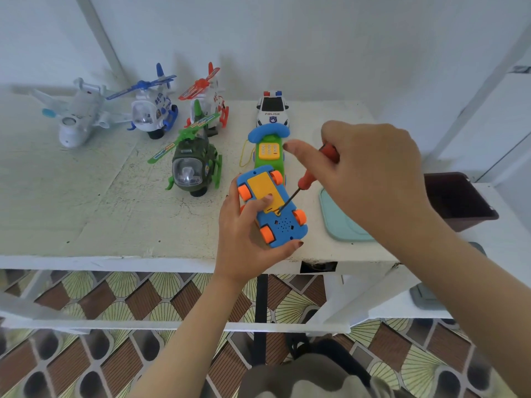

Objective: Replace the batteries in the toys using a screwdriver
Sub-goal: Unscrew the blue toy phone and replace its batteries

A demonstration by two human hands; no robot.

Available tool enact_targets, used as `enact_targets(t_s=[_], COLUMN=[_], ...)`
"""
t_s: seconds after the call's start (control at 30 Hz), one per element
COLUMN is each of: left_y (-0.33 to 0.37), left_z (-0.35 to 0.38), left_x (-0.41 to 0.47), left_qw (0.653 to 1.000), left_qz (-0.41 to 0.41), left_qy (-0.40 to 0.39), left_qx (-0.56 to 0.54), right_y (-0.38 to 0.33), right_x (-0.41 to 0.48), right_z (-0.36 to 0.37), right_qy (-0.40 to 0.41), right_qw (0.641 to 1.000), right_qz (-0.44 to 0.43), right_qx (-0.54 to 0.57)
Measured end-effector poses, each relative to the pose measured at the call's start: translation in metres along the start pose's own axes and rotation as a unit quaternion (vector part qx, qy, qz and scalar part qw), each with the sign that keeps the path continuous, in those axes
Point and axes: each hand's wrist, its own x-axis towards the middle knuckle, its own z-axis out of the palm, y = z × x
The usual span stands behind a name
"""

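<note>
Turning the blue wheeled toy upside down above the table edge, the left hand grips it, thumb on the yellow battery cover, to steady it, while the right hand clamps the red screwdriver, its tip at the cover's screw.

Upturned blue toy car, red screwdriver tip at yellow cover

**Toys Across the Table**

On the table, a plane sits far left. Right of it stand the rear-left helicopter and the rear-right helicopter, with the front helicopter before them. Further right, the police car is rearmost, the toy phone before it, and the upturned wheeled toy nearest, with the screwdriver tip on it. Right again lies a tray, then perhaps a bin.
</note>
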Motion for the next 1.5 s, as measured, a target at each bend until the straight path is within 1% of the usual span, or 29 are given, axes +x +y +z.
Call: enact_targets(t_s=[0.07, 0.1, 0.13, 0.2, 0.27, 0.33, 0.4, 0.47, 0.53, 0.6, 0.67, 0.8, 0.9, 0.97, 1.03, 1.07, 1.1, 1.17, 1.23, 1.3, 1.33, 1.4, 1.5], left_y=[0.001, 0.002, 0.002, 0.0, -0.001, 0.001, 0.002, 0.004, 0.006, 0.009, 0.01, 0.003, 0.001, 0.002, 0.003, 0.003, 0.002, 0.002, 0.002, 0.004, 0.005, 0.007, 0.008], left_z=[-0.001, -0.001, -0.001, -0.001, 0.0, 0.0, -0.002, -0.002, -0.003, -0.003, -0.002, -0.002, -0.001, -0.002, -0.002, -0.002, -0.001, -0.001, -0.002, -0.002, -0.002, -0.002, -0.004], left_x=[0.0, 0.0, 0.0, 0.0, 0.0, 0.0, 0.001, 0.001, 0.001, 0.001, 0.001, 0.001, 0.0, -0.001, -0.002, -0.001, -0.001, -0.001, 0.0, 0.0, 0.0, 0.001, 0.0], left_qw=[1.0, 0.999, 1.0, 1.0, 1.0, 1.0, 1.0, 0.999, 0.998, 0.998, 0.999, 0.999, 1.0, 0.999, 0.999, 1.0, 1.0, 1.0, 1.0, 1.0, 1.0, 0.999, 0.998], left_qz=[0.005, 0.008, 0.008, 0.005, 0.005, 0.002, 0.007, 0.015, 0.019, 0.01, 0.005, 0.003, -0.003, 0.004, 0.006, 0.005, 0.003, 0.002, 0.005, 0.005, 0.004, 0.003, 0.0], left_qy=[0.004, 0.005, 0.005, 0.001, 0.001, 0.002, 0.006, 0.009, 0.013, 0.012, 0.012, 0.004, 0.001, 0.007, 0.009, 0.01, 0.01, 0.006, 0.008, 0.01, 0.009, 0.009, 0.009], left_qx=[0.028, 0.033, 0.029, 0.012, 0.019, 0.016, 0.027, 0.037, 0.053, 0.057, 0.053, 0.035, 0.015, 0.033, 0.035, 0.028, 0.019, 0.011, 0.027, 0.029, 0.027, 0.047, 0.069], right_y=[0.003, 0.006, 0.009, 0.015, 0.02, 0.022, 0.021, 0.016, 0.011, 0.005, 0.0, -0.003, 0.0, 0.0, 0.002, 0.004, 0.007, 0.013, 0.019, 0.023, 0.023, 0.02, 0.016], right_x=[0.0, 0.0, 0.0, 0.001, 0.001, -0.001, -0.001, -0.001, -0.001, -0.002, -0.002, 0.001, 0.006, 0.008, 0.008, 0.007, 0.006, 0.005, 0.004, 0.006, 0.007, 0.007, 0.01], right_z=[0.001, 0.001, 0.001, -0.002, -0.005, -0.006, -0.007, -0.009, -0.008, -0.005, -0.002, -0.002, -0.007, -0.013, -0.015, -0.015, -0.015, -0.016, -0.017, -0.018, -0.019, -0.02, -0.02], right_qy=[-0.059, -0.084, -0.116, -0.181, -0.182, -0.158, -0.15, -0.13, -0.091, -0.063, -0.035, -0.003, -0.03, -0.082, -0.123, -0.141, -0.162, -0.219, -0.24, -0.216, -0.208, -0.199, -0.157], right_qw=[0.997, 0.996, 0.992, 0.965, 0.943, 0.937, 0.933, 0.941, 0.958, 0.967, 0.972, 0.989, 0.996, 0.996, 0.991, 0.989, 0.987, 0.97, 0.955, 0.949, 0.946, 0.945, 0.961], right_qz=[0.018, 0.022, 0.021, 0.011, -0.037, -0.091, -0.096, -0.101, -0.13, -0.136, -0.124, -0.053, -0.001, 0.03, 0.029, 0.02, 0.009, -0.01, -0.07, -0.13, -0.142, -0.148, -0.153], right_qx=[-0.038, -0.012, 0.045, 0.19, 0.275, 0.3, 0.313, 0.295, 0.239, 0.208, 0.197, 0.136, 0.089, 0.021, -0.035, -0.033, 0.001, 0.107, 0.16, 0.191, 0.205, 0.214, 0.168])
